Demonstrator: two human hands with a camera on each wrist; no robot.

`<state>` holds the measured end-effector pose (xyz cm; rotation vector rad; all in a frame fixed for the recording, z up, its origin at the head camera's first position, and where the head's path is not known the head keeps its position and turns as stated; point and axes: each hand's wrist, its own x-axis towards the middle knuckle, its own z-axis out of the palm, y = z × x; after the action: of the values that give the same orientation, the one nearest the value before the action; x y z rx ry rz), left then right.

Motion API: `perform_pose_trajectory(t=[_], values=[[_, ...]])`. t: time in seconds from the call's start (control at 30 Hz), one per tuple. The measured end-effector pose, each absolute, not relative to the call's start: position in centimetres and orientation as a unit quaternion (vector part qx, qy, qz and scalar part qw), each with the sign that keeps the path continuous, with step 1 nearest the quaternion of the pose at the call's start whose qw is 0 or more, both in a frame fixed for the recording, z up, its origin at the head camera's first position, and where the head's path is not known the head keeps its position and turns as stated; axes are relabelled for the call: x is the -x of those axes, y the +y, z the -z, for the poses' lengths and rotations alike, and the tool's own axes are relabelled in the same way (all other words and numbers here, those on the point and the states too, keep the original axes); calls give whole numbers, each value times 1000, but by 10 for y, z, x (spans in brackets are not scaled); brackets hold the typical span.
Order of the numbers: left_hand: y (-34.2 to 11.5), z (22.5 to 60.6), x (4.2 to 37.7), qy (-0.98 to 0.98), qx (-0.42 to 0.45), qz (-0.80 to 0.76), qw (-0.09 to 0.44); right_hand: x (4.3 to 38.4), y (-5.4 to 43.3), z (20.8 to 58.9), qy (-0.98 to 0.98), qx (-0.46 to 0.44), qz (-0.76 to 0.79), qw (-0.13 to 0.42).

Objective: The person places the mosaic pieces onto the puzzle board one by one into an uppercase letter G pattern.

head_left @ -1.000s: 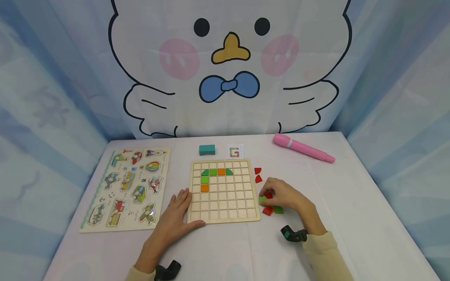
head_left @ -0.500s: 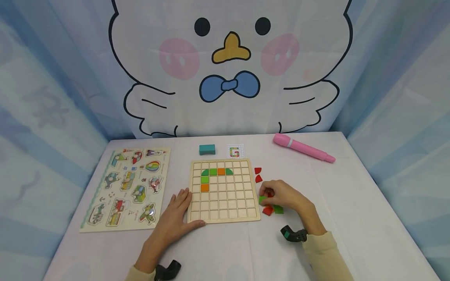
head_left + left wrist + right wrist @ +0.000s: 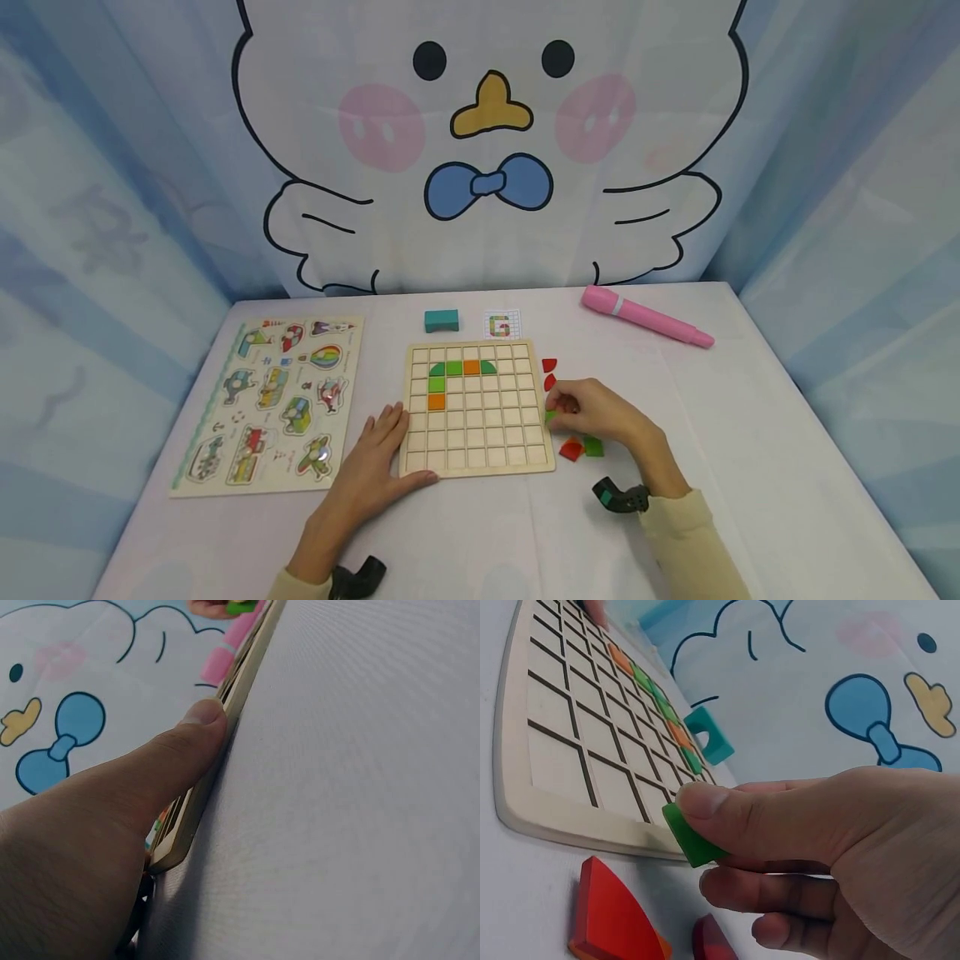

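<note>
Shifted leftward, right hand (image 3: 602, 410) pinches one green block (image 3: 690, 838); outstretched left hand (image 3: 375, 468) touches board (image 3: 487, 436) bearing six pieces (image 3: 454, 367).

The left hand (image 3: 105, 825) touches the wooden board (image 3: 248, 669).

Soft, even light; left wrist view dimmer, soft shadow along board (image 3: 180, 844).

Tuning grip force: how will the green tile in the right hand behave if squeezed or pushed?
The green tile is probably stiff: no bend shows where the right hand pinches it. Likely light: small against that hand. Its flat face suggests sliding, not rolling.
</note>
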<state>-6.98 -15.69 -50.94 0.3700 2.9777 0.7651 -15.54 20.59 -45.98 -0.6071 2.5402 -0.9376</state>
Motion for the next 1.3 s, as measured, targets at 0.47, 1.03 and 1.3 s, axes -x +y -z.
perform_pose_trajectory(t=[0.47, 1.03, 1.3], values=[[-157, 509, 69, 962, -119, -245, 21, 159, 175, 454, 887, 248, 349, 174], [-157, 509, 70, 962, -117, -246, 25, 167, 129, 460, 873, 322, 347, 121], [-158, 510, 70, 963, -120, -241, 21, 166, 106, 464, 875, 330, 335, 120]])
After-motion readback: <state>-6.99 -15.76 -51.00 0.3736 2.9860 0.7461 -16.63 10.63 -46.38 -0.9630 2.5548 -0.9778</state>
